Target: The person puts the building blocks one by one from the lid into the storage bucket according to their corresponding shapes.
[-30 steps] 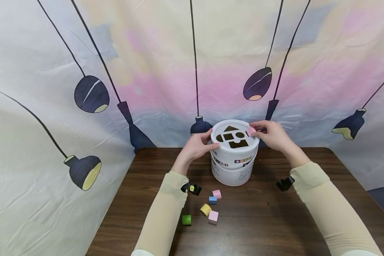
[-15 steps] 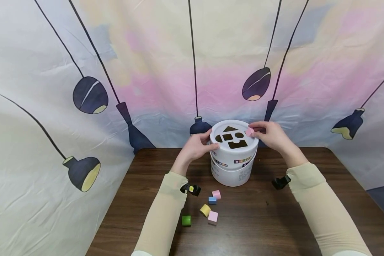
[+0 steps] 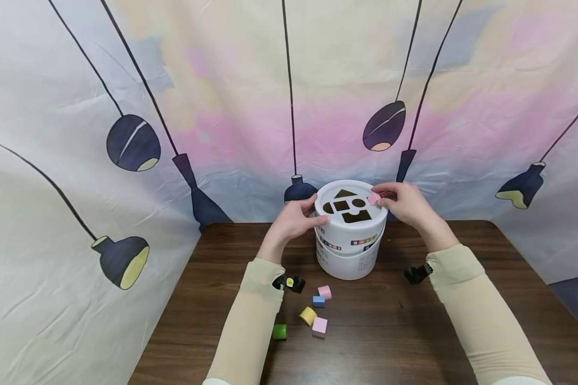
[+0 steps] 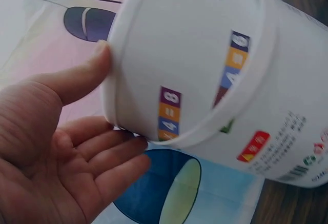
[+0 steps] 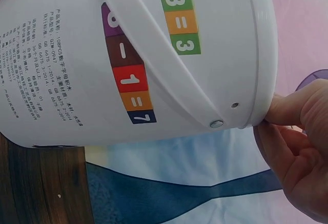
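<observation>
A pink block is pinched by the right hand at the lid; the bucket between both hands is touched by the left hand, thumb and fingers parted. Beside the left forearm, five blocks are scattered; a rivet is shown only from the right wrist (the pinched block is hidden there).

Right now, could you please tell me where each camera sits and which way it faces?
Head: on the person's head, facing forward and down at the bucket, loose blocks and table; left hand, right hand and both sleeves show.
Left wrist: worn there, facing the bucket's side up close; the left hand shows from its palm side.
Right wrist: worn there, facing another side of the bucket; part of the right hand shows.
Both wrist views share the bucket's handle and the lamp-patterned backdrop.
</observation>
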{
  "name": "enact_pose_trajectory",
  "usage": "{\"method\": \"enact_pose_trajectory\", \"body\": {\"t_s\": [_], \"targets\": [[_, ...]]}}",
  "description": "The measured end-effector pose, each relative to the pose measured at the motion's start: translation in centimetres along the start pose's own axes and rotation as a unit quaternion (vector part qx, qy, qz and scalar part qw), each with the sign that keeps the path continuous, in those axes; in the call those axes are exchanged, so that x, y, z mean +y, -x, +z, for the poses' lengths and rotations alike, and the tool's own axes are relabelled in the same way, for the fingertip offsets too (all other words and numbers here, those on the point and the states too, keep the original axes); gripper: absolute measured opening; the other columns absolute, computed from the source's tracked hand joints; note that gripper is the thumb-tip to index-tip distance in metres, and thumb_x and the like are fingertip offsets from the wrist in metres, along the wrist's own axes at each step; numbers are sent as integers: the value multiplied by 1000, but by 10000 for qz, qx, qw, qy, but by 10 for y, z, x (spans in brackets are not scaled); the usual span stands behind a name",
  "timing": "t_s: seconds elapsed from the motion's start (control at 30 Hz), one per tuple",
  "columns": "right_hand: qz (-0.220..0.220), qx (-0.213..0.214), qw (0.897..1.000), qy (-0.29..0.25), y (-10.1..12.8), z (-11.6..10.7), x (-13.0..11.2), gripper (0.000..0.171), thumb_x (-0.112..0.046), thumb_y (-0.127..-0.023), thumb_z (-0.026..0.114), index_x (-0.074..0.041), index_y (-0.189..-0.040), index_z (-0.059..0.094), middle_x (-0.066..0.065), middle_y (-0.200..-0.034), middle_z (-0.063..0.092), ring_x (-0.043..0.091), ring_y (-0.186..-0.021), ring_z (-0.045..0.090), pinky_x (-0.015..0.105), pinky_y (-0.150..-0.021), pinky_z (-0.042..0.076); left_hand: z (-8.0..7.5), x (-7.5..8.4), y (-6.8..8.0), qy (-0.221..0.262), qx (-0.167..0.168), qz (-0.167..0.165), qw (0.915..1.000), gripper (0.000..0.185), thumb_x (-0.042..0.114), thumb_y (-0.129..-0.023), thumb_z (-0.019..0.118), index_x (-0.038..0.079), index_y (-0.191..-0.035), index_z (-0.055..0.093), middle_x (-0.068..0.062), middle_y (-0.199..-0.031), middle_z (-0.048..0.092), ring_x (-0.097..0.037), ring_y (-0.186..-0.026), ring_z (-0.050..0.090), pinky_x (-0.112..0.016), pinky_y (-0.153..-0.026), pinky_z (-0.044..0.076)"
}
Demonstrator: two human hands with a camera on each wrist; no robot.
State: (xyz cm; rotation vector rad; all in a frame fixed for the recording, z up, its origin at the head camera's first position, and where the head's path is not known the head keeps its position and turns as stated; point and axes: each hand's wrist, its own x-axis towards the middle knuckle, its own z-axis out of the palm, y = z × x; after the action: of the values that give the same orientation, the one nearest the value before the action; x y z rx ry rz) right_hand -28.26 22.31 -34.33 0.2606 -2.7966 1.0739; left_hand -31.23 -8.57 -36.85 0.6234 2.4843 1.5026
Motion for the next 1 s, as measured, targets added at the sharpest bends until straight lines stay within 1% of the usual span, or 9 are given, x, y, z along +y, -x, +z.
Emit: {"method": "enact_pose_trajectory", "body": {"t_s": [0.17, 0.43, 0.6, 0.8, 1.0], "targets": [[41, -17, 10000, -11, 0, 0, -1, 38, -10, -106, 69, -1, -143, 67, 25, -131, 71, 39, -122, 66, 52, -99, 54, -1, 4, 1, -31, 9, -61, 10000, 86, 28, -96, 86, 12, -165, 37, -9, -164, 46, -23, -148, 49, -39, -115, 47], [88, -85, 9999, 68, 0, 0, -1, 38, -8, -107, 65, -3, -145, 66, 27, -134, 69, 42, -125, 63, 56, -99, 54, 0, 5, 4, 160, 39, -85, 9998, 86, 26, -96, 86, 10, -165, 37, -8, -168, 40, -23, -150, 46, -38, -117, 45], [91, -90, 9999, -20, 0, 0, 0, 40, -6, -107, 65, -1, -146, 64, 27, -133, 69, 41, -124, 64, 55, -100, 54, 1, 5, 3, 183, 30, -90, 9998, 86, 26, -96, 85, 10, -165, 37, -9, -168, 40, -24, -151, 45, -39, -118, 44], [120, -136, 9997, -166, 2, -1, 0, 43, -8, -107, 66, -1, -149, 62, 26, -137, 67, 41, -126, 63, 56, -103, 52, 2, 4, 2, 127, 61, -85, 9999, 85, 25, -96, 85, 11, -165, 37, -9, -168, 40, -24, -151, 45, -39, -118, 44], [-83, -70, 9996, -251, 3, -2, 5, 43, -7, -106, 68, -1, -148, 63, 25, -138, 67, 40, -124, 65, 56, -102, 53, 3, 3, 2, 218, 84, -83, 9997, 85, 24, -96, 85, 10, -165, 38, -9, -168, 39, -25, -151, 44, -40, -118, 43]]}}
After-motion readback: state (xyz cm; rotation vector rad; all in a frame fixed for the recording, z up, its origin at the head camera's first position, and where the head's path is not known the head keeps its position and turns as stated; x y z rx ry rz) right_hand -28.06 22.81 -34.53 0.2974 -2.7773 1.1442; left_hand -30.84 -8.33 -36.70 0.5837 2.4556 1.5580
